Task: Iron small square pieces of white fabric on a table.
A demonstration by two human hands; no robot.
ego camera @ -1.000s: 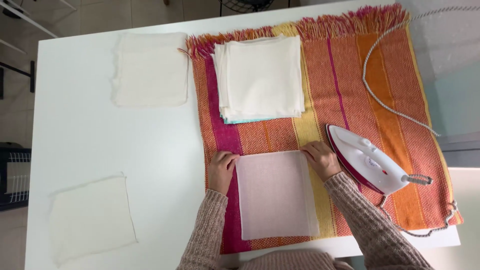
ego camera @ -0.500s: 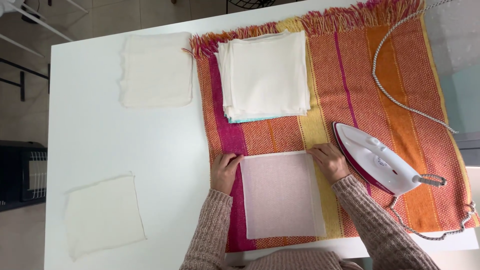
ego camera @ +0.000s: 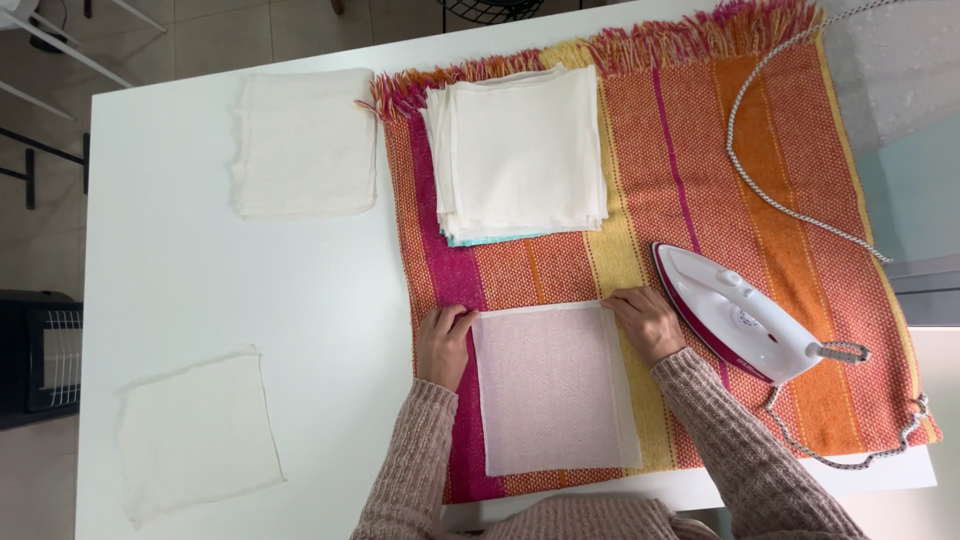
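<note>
A thin white cloth square (ego camera: 555, 388) lies flat on the striped orange, pink and yellow blanket (ego camera: 700, 190) near the table's front edge. My left hand (ego camera: 441, 345) rests at the square's top left corner, fingers curled on its edge. At the top right corner sits my right hand (ego camera: 648, 322), fingers pinching the edge. A stack of folded white cloths (ego camera: 520, 150) lies further back on the blanket. A white and magenta iron (ego camera: 735, 312) lies just right of my right hand.
On the bare white table (ego camera: 200, 270) lie two single white cloths, one at the back left (ego camera: 303, 142) and one at the front left (ego camera: 197, 433). The iron's braided cord (ego camera: 770, 190) loops over the blanket's right side. A dark heater (ego camera: 35, 360) stands on the floor at left.
Both hands stay at the square's top corners. The view has shifted slightly, so everything sits a little further right in the picture.
</note>
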